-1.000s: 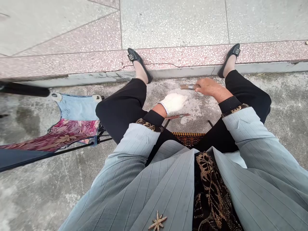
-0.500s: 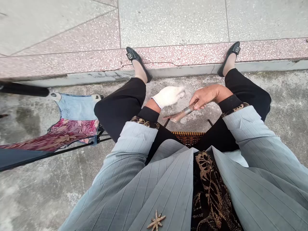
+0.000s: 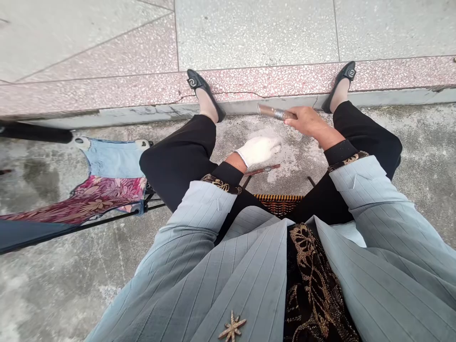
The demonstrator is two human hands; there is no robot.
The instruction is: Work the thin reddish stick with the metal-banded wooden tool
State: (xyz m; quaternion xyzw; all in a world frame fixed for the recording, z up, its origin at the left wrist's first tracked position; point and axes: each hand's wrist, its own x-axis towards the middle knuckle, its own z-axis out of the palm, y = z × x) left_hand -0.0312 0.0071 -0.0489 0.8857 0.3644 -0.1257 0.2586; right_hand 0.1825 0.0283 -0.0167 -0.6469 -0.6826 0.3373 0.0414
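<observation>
I sit with my knees apart above a concrete floor. My right hand [image 3: 305, 122], bare, is closed round a brown rod-shaped tool with a metal band [image 3: 273, 112], held out level near the kerb. My left hand [image 3: 259, 149] wears a white glove and lies palm down, fingers stretched, over a pale powdery patch [image 3: 290, 156] on the floor. A thin reddish stick [image 3: 264, 169] lies on the floor just below the gloved hand, and I cannot tell if the two touch.
A woven seat edge [image 3: 280, 203] shows between my legs. To the left stands a folding stool with a floral and denim cloth seat [image 3: 107, 185]. A pink terrazzo kerb [image 3: 107, 92] runs across ahead, with both my black shoes against it.
My right hand swung the rod from close over the reddish stick up and away towards the kerb. My gloved left hand came back down onto the powdery patch.
</observation>
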